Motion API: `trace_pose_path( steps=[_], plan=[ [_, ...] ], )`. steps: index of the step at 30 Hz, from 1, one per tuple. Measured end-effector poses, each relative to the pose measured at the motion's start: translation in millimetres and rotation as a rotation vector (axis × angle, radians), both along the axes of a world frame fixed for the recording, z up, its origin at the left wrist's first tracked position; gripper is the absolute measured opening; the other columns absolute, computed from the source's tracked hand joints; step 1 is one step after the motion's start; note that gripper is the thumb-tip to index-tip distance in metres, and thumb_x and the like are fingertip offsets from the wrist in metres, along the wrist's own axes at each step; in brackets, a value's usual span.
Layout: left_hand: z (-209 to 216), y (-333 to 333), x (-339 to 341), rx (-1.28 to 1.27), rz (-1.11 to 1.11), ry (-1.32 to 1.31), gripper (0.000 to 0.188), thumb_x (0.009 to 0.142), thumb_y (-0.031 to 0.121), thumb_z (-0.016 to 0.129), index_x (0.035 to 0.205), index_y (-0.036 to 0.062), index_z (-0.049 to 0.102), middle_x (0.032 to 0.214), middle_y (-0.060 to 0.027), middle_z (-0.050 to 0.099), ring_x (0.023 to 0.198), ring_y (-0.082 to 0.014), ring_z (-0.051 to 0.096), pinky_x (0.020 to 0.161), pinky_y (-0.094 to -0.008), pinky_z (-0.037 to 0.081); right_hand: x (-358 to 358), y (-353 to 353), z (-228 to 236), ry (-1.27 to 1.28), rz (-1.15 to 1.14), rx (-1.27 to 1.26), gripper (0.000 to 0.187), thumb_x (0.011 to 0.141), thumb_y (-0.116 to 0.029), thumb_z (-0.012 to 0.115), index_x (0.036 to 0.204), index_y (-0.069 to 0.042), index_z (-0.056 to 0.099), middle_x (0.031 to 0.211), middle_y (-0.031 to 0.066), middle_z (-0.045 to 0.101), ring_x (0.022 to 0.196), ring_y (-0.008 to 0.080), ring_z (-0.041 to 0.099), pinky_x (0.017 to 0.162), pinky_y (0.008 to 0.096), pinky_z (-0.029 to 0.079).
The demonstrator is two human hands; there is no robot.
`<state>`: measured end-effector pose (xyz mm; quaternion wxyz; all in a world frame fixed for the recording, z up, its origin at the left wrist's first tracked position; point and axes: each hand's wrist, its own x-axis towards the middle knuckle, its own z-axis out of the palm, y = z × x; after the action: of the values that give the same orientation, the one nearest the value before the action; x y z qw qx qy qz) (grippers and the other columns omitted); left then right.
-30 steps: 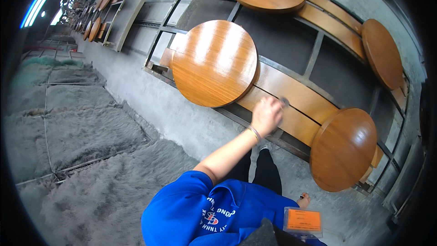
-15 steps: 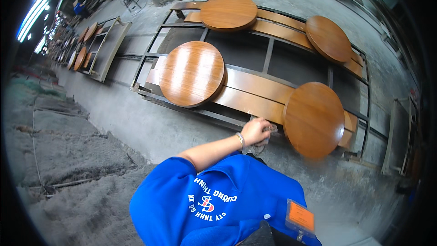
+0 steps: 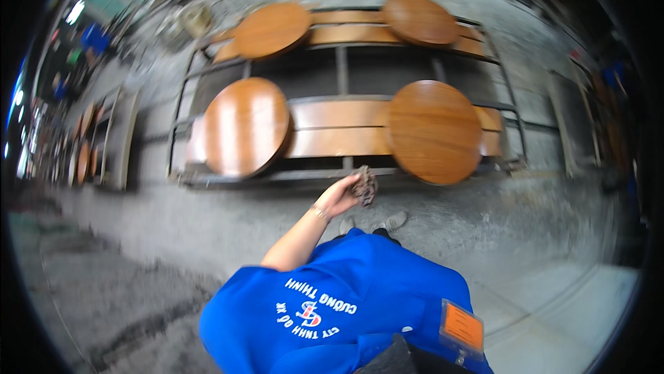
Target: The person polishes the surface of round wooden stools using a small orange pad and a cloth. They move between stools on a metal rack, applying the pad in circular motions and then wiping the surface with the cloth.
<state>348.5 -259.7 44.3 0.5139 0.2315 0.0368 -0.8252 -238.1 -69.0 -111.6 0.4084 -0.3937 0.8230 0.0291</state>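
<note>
Standing here, I'm seeing the person's left hand [image 3: 337,199] gripping a crumpled brown-grey wad [image 3: 365,186]; the right hand isn't showing, so can't tell what it's doing. The wad is hanging in that grip just by the near edge of a dark metal frame [image 3: 342,69], apart from the discs; its exact height I'm not making out. Four round wooden discs are lying flat on the frame: near left disc [image 3: 247,127], reflecting pale stripes, near right disc [image 3: 434,132], far left disc [image 3: 273,29], far right disc [image 3: 420,20], with flat boards [image 3: 339,141] running between each pair. Step in hand, my guess: a gap between touches, since the wad isn't meeting any wood. Next contact would probably be calling for a firm hold on the wad and a reach over the frame's edge, without knocking a disc. Containers: a clear badge holder [image 3: 456,348] is hanging on the blue shirt [image 3: 387,284], holding an orange card [image 3: 463,327]. Back left, a tan tub-like thing [image 3: 198,20] is standing; blur is hiding any contents.
</note>
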Motion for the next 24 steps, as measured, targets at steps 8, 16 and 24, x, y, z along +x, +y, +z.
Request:
trace_pose_path(
  steps=[8, 16, 24],
  plan=[
    [28.5, -48.6, -77.8, 0.001, -0.234, -0.005, 0.038, 0.107, 0.02, 0.071, 0.142, 0.0086, 0.061, 0.127, -0.0096, 0.072, 0.112, -0.0217, 0.073, 0.105, -0.0415, 0.061, -46.1, 87.9, -13.2, 0.025, -0.202, 0.099, 0.019, 0.087, -0.007, 0.069, 0.103, -0.004, 0.078, 0.093, 0.0141, 0.078, 0.084, 0.0257, 0.074, 0.077, 0.0366, 0.059],
    [46.0, -171.3, -267.8, -0.194, -0.376, -0.168, 0.048, 0.099, 0.036, 0.07, 0.138, 0.0083, 0.067, 0.134, -0.0138, 0.073, 0.116, -0.0308, 0.073, 0.108, -0.0518, 0.057, -117.8, 163.5, -62.2, -0.059, -0.467, 0.185, 0.018, 0.087, -0.009, 0.071, 0.102, -0.004, 0.079, 0.092, 0.0141, 0.078, 0.084, 0.0251, 0.075, 0.076, 0.0362, 0.059],
    [78.7, -262.4, -484.3, -0.028, -0.359, -0.196, 0.041, 0.094, 0.027, 0.078, 0.127, 0.005, 0.069, 0.116, -0.0151, 0.074, 0.103, -0.0333, 0.073, 0.086, -0.0415, 0.067, -206.9, 176.7, -108.0, -0.198, -0.662, 0.224, 0.017, 0.086, -0.011, 0.072, 0.1, -0.004, 0.08, 0.091, 0.0141, 0.078, 0.083, 0.0246, 0.075, 0.076, 0.0358, 0.059]
  ],
)
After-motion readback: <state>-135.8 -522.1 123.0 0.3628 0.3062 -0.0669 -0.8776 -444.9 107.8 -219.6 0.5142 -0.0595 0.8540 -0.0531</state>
